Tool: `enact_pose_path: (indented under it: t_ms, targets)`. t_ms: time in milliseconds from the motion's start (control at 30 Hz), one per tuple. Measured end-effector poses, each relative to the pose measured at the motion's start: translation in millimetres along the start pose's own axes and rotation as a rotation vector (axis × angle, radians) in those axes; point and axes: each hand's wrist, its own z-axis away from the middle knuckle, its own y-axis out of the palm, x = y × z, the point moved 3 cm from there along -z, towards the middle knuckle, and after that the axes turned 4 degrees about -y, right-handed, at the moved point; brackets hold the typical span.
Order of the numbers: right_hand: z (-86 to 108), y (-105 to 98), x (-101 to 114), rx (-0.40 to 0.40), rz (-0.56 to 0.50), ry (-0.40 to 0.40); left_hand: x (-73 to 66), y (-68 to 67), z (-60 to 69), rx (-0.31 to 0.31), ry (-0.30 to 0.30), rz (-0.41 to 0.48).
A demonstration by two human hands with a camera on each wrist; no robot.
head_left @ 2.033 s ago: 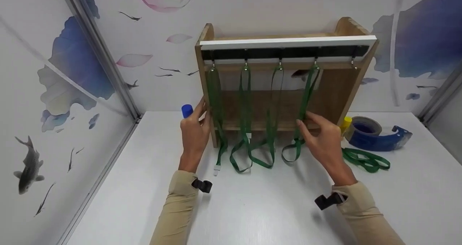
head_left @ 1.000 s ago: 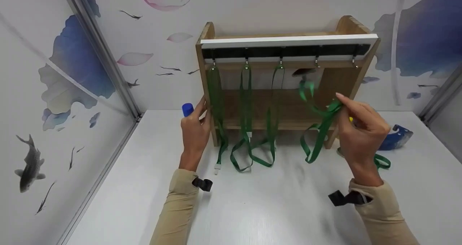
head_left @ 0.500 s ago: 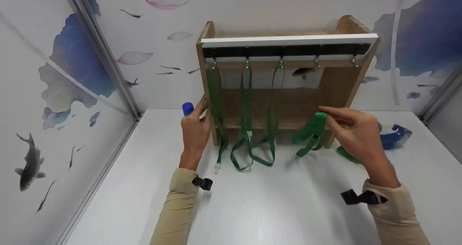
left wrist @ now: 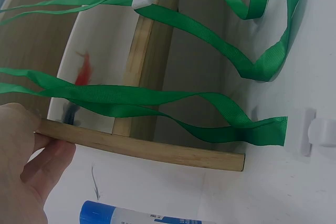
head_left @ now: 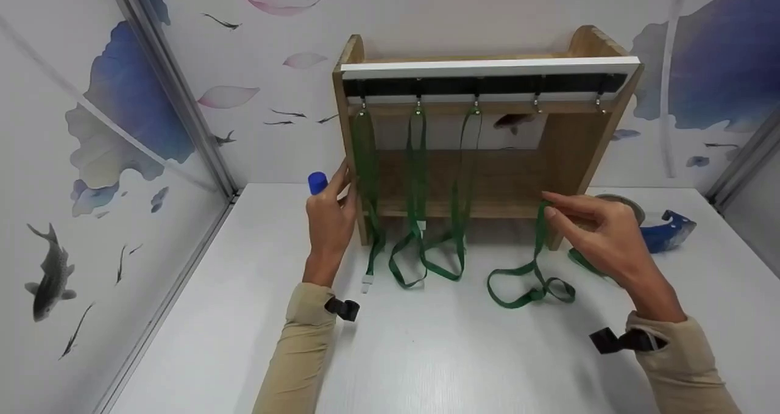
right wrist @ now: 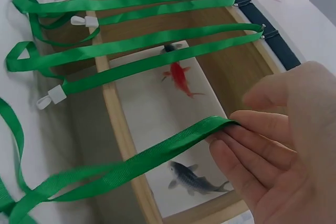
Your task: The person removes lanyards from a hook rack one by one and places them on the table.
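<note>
My right hand [head_left: 600, 234] holds a green lanyard [head_left: 539, 249] by its top, low in front of the wooden rack's right side; its lower loops rest on the white table. In the right wrist view, the lanyard [right wrist: 173, 148] ends at the fingertips. My left hand [head_left: 329, 228] grips the left side panel of the wooden rack [head_left: 563, 152]. More green lanyards hang from the left hooks: one at the far left [head_left: 364, 158], a second [head_left: 416, 164] and a third [head_left: 457, 207]. White clips show on them in the wrist views. Two right-hand hooks [head_left: 536, 103] bear nothing.
A glue stick with a blue cap [head_left: 317, 183] stands behind my left hand. To the right are a tape roll [head_left: 631, 205], a blue tape dispenser [head_left: 667, 231] and another green lanyard [head_left: 585, 261], partly hidden by my right hand. Patterned walls enclose the white table [head_left: 426, 353].
My right hand has taken the lanyard off the fourth hook, moved right and lowered it. Its bunched loops have dropped onto the table. My left hand stays at the rack's side.
</note>
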Motion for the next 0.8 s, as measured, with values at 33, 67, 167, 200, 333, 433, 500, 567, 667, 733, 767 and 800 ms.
enact_pose_path:
  t_ms: [33,67,167,200,333,433,500,567,667,733,767,800]
  targets:
    - [1.2,0.0,-1.9,0.004,0.011,0.004,0.3,0.2,0.1,0.002,-0.003,0.0]
    - [2.4,-0.1,-3.9,0.006,0.02,0.003,0.7,0.4,0.1,0.003,-0.005,0.0]
    - [7.2,0.2,-10.4,0.023,0.054,0.002,1.4,0.8,0.0,0.005,-0.006,0.001]
    - [9.1,0.8,-13.0,0.036,0.062,0.004,1.6,0.8,-0.2,0.005,-0.005,0.002]
    - [17.5,7.0,-23.6,0.122,0.076,0.033,2.3,0.6,-0.9,0.001,0.0,0.006]
    - [22.4,16.2,-32.1,0.211,0.091,0.053,2.5,0.4,-1.1,-0.002,0.001,0.003]
    - [24.7,23.5,-37.9,0.28,0.107,0.054,2.5,0.5,-1.2,-0.004,0.001,-0.002]
    - [26.4,30.8,-43.3,0.355,0.115,0.053,2.1,0.6,-1.0,-0.005,0.001,-0.006]
    - [28.0,40.7,-49.1,0.466,0.123,0.042,1.6,0.1,-0.7,-0.003,0.004,0.002]
    - [29.8,44.9,-51.3,0.535,0.122,0.03,1.4,-0.2,-0.5,0.001,0.005,0.008]
    - [30.7,46.1,-51.8,0.564,0.123,0.02,1.3,-0.5,-0.4,0.002,0.006,0.011]
    - [31.9,46.4,-51.9,0.596,0.127,0.013,1.2,-0.6,-0.4,0.003,0.006,0.013]
